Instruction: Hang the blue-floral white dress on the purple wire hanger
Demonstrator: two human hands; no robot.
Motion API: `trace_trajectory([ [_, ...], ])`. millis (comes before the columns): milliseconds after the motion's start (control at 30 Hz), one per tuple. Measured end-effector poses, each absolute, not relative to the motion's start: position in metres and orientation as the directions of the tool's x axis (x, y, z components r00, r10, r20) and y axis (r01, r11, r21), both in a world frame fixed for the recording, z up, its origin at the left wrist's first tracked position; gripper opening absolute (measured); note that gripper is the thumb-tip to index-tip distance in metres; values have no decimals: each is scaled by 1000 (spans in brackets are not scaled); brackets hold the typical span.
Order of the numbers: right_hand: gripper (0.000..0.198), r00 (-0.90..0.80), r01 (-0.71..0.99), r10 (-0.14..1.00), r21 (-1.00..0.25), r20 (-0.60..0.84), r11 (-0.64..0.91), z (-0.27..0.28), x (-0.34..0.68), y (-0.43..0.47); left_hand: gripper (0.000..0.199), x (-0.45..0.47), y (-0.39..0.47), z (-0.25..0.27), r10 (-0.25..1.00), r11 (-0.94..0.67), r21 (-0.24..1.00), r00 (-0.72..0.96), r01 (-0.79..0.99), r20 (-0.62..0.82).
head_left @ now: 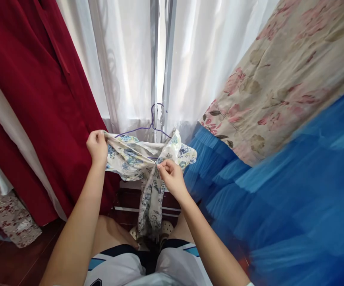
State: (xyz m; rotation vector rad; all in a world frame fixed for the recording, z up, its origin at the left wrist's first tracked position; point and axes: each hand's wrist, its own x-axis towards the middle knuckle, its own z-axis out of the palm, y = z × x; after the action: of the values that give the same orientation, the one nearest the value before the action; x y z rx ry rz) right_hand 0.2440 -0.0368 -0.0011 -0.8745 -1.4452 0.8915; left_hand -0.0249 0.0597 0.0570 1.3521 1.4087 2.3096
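A thin white garment with blue flowers (pixel 124 157) hangs in front of me on a purple hanger (pixel 136 129). My left hand (pixel 98 147) is closed on its left end and holds it out to the side. Near the middle of the cloth, my right hand (pixel 171 174) pinches a gathered bit of it between thumb and fingertips. Below the pinch, a narrow length of the same cloth falls toward my feet. The garment's right shoulder spreads past the hanger's right arm. What the hanger's hook rests on cannot be made out.
Sheer white curtains (pixel 130 59) hang behind, with a dark red curtain (pixel 37 99) at left. At right are a beige floral cloth (pixel 279 87) and ruffled blue tulle (pixel 294 198). Reddish-brown tiles (pixel 20 266) cover the floor. My clogs (pixel 167 227) show below.
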Motion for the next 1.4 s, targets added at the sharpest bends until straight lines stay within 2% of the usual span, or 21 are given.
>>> trace_trajectory([
  [33,25,-60,12,906,-907,420,421,-3,244,-41,18,-31,64,41,559,-511,835,-658,207,505],
  [100,26,-50,-29,917,-919,395,394,-8,245,-48,21,-28,64,7,649,-436,896,-660,86,379],
  [200,26,60,-127,949,-940,310,315,-30,255,-53,31,1,43,-42,795,-365,931,-519,5,314],
  [300,26,277,-226,943,-941,186,252,-67,282,-58,41,39,19,-72,907,-311,948,-318,-63,276],
  [400,31,417,-185,903,-964,101,193,-105,314,-69,41,71,1,-76,945,-301,944,-178,-135,276],
  [500,36,268,79,960,-995,80,60,-118,329,-82,32,95,-18,-56,938,-347,917,-104,-198,332],
  [600,30,52,289,988,-949,145,124,-100,319,-94,22,111,-45,-26,876,-476,870,20,-128,482],
  [633,36,-48,288,983,-939,179,186,-90,310,-97,20,116,-55,-16,845,-525,848,72,-73,529],
  [700,49,-299,175,932,-948,205,265,-67,291,-105,18,120,-71,-1,797,-598,800,148,54,586],
  [767,43,-494,25,852,-976,175,215,-49,273,-113,18,120,-78,6,791,-607,784,186,126,583],
  [800,37,-531,-24,833,-985,155,168,-43,266,-117,19,118,-80,6,806,-582,805,210,115,553],
  [900,33,-470,-80,874,-992,122,95,-31,259,-127,27,106,-80,-8,841,-373,926,401,-60,364],
  [1000,31,-350,-23,925,-989,146,148,-20,277,-130,38,96,-86,-33,758,-136,982,624,-130,188],
  [1067,31,-243,87,946,-967,214,241,-10,301,-125,42,94,-94,-49,707,-83,992,696,-98,128],
  [1133,32,-93,203,932,-910,350,362,5,330,-112,41,94,-101,-59,728,-114,992,675,-48,116],
  [1267,38,216,258,774,-799,595,542,49,375,-61,27,84,-100,-54,874,-284,955,431,81,224],
  [1333,43,212,262,735,-762,644,592,73,379,-26,24,75,-94,-43,899,-331,937,337,108,279],
  [1400,39,92,201,789,-787,608,583,90,368,8,23,65,-88,-30,911,-362,926,251,111,326],
])
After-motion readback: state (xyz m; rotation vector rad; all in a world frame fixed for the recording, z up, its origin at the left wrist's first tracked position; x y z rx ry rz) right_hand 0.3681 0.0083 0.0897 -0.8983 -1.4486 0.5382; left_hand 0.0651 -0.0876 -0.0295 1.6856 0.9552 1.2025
